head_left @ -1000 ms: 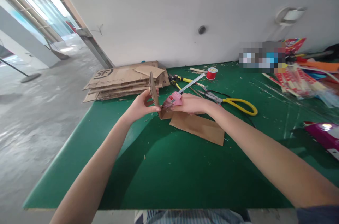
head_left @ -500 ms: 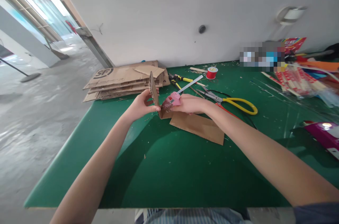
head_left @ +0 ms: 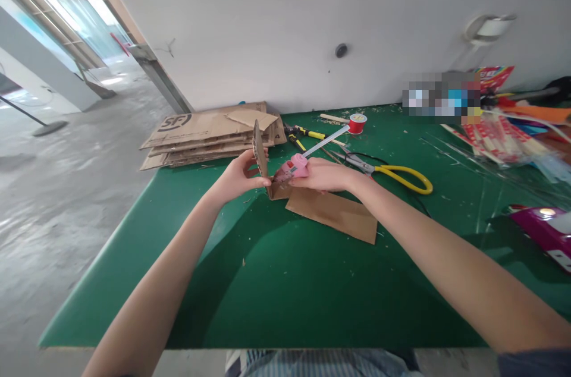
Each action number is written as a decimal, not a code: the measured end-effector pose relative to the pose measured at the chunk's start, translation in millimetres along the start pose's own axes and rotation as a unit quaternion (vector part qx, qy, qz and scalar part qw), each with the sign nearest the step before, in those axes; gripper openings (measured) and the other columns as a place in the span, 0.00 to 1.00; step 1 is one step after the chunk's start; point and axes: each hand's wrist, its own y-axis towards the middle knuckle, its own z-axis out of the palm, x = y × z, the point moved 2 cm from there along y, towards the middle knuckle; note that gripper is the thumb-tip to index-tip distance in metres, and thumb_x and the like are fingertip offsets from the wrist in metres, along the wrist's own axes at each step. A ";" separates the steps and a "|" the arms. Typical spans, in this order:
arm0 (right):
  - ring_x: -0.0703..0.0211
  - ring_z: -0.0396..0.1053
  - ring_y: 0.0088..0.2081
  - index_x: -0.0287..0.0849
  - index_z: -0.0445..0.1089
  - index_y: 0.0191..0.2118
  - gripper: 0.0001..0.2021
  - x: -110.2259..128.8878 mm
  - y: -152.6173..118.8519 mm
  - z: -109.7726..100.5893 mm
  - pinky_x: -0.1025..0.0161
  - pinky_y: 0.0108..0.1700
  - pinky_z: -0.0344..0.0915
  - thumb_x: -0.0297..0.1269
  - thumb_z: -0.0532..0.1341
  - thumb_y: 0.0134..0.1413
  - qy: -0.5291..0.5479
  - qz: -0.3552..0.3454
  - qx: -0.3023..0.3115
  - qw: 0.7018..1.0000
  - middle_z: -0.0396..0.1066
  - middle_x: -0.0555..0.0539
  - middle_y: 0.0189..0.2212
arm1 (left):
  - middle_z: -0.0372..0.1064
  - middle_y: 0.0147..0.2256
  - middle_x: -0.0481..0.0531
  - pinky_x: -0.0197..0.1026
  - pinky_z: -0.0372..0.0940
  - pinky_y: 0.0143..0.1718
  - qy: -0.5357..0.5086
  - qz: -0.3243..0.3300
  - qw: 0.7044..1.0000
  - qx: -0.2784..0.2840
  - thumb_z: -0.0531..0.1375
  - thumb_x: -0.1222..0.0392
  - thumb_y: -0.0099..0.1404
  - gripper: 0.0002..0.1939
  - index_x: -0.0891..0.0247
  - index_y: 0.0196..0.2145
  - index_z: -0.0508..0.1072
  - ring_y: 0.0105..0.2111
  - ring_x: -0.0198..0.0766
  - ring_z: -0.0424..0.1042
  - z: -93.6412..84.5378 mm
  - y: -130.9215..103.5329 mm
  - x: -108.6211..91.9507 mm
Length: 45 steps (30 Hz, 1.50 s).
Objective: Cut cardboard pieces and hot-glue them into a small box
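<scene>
The left hand (head_left: 241, 178) is pinching an upright cardboard piece (head_left: 260, 154). The right hand (head_left: 323, 175) is clasping a pink glue gun (head_left: 298, 166) beside it.

From where I stand, this is a craft workshop, or a room used as one. Everything gathers around the green worktable (head_left: 250, 282). Near its back edge lies a stack of cut cardboard (head_left: 200, 130), with pliers (head_left: 307, 133), yellow-handled scissors (head_left: 383, 173) and a red spool (head_left: 357, 123) farther right along it. Plastic-wrapped supplies (head_left: 504, 139) crowd its right side, and small scraps dot its top. Behind the table stands a plain pale wall panel (head_left: 267, 32); beyond its left edge stretches a bare grey concrete floor (head_left: 53, 210), with a long-handled dustpan (head_left: 100, 90) farther back, more workspace than home.
</scene>
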 end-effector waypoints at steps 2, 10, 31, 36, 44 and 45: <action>0.63 0.63 0.22 0.44 0.61 0.31 0.12 0.2 1.7 1.8 0.68 0.21 0.56 0.48 0.54 0.58 0.010 0.027 -0.011 1.000 0.64 0.50 0.25 | 0.69 0.50 0.61 0.55 0.63 0.53 -0.002 -0.003 1.000 -0.002 0.73 0.48 0.45 0.40 0.63 0.53 0.68 0.53 0.55 0.67 0.2 -0.2 -0.1; 0.62 0.63 0.21 0.45 0.63 0.35 0.17 1.9 5.0 6.1 0.65 0.23 0.55 0.55 0.53 0.56 -0.002 0.072 -0.017 0.997 0.66 0.50 0.24 | 0.68 0.51 0.61 0.55 0.62 0.54 -0.008 -0.011 1.000 -0.002 0.73 0.49 0.44 0.40 0.62 0.53 0.67 0.54 0.56 0.66 0.2 -0.3 0.3; 0.63 0.61 0.22 0.47 0.67 0.40 0.13 3.6 -9.7 3.1 0.66 0.24 0.52 0.50 0.57 0.56 -0.007 0.038 0.035 0.999 0.66 0.51 0.25 | 0.67 0.53 0.62 0.55 0.64 0.53 0.002 -0.005 1.000 0.006 0.73 0.47 0.44 0.40 0.63 0.53 0.67 0.54 0.56 0.66 1.1 -0.4 -1.0; 0.63 0.63 0.23 0.48 0.67 0.43 0.16 4.4 -6.9 4.7 0.66 0.25 0.52 0.52 0.56 0.56 -0.001 0.058 0.003 0.998 0.67 0.51 0.25 | 0.65 0.55 0.63 0.55 0.64 0.54 0.005 -0.001 1.000 0.013 0.72 0.49 0.46 0.40 0.62 0.55 0.65 0.55 0.55 0.66 0.5 -0.7 0.3; 0.63 0.62 0.22 0.50 0.67 0.42 0.15 5.3 -6.8 7.3 0.66 0.24 0.50 0.54 0.56 0.56 -0.027 0.045 0.024 0.998 0.68 0.52 0.25 | 0.67 0.54 0.62 0.55 0.63 0.54 0.003 0.006 1.000 0.012 0.73 0.49 0.46 0.40 0.62 0.54 0.66 0.54 0.55 0.66 0.0 -0.5 2.7; 0.63 0.62 0.21 0.49 0.66 0.41 0.15 5.8 -7.5 7.3 0.66 0.24 0.50 0.53 0.56 0.56 -0.031 0.044 0.032 0.998 0.68 0.52 0.25 | 0.67 0.53 0.62 0.55 0.64 0.54 0.002 0.005 1.000 0.012 0.73 0.49 0.46 0.40 0.62 0.54 0.67 0.54 0.55 0.66 0.2 -0.5 2.3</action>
